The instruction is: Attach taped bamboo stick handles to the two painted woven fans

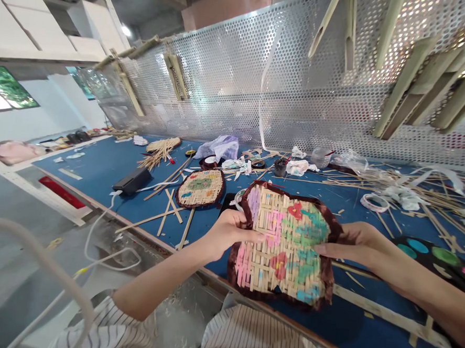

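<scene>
Both my hands hold up a woven bamboo mat (285, 245) with a dark brown fabric border and painted pink, green, red and blue patches. My left hand (231, 231) grips its left edge, thumb over the front. My right hand (348, 243) grips the right edge, fingers closed on the border. The mat hangs over the front edge of the blue table (107, 166).
A second, smaller woven mat (201, 189) lies flat on the table beyond. A black paint palette (436, 257) sits at right. Bamboo strips (420, 193), a black box (133, 180) with a white cable, crumpled paper and small pots litter the table. A perforated metal panel (285, 88) stands behind.
</scene>
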A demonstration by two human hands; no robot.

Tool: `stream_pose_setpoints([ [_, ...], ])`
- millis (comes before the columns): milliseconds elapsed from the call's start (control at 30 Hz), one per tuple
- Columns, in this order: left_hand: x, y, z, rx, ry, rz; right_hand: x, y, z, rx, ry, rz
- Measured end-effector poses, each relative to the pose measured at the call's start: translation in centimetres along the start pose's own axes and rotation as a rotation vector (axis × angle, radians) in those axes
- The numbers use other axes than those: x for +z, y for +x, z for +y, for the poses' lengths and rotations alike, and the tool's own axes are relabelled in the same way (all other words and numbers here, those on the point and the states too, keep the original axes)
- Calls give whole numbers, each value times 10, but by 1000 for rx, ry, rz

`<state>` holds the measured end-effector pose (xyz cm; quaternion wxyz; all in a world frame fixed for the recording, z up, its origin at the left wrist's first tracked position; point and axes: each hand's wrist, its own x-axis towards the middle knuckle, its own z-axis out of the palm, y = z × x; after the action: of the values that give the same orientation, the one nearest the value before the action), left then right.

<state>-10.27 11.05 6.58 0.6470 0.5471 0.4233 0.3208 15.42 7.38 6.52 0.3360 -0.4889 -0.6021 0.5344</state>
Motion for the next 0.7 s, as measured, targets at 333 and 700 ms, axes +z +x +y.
stream_pose_setpoints([
  [333, 4, 5, -6, -1, -44, 22, -1, -1, -1, 119, 135, -58],
  [700, -18, 15, 5, 48, -1, 80, -28, -1, 18, 131, 103, -321],
])
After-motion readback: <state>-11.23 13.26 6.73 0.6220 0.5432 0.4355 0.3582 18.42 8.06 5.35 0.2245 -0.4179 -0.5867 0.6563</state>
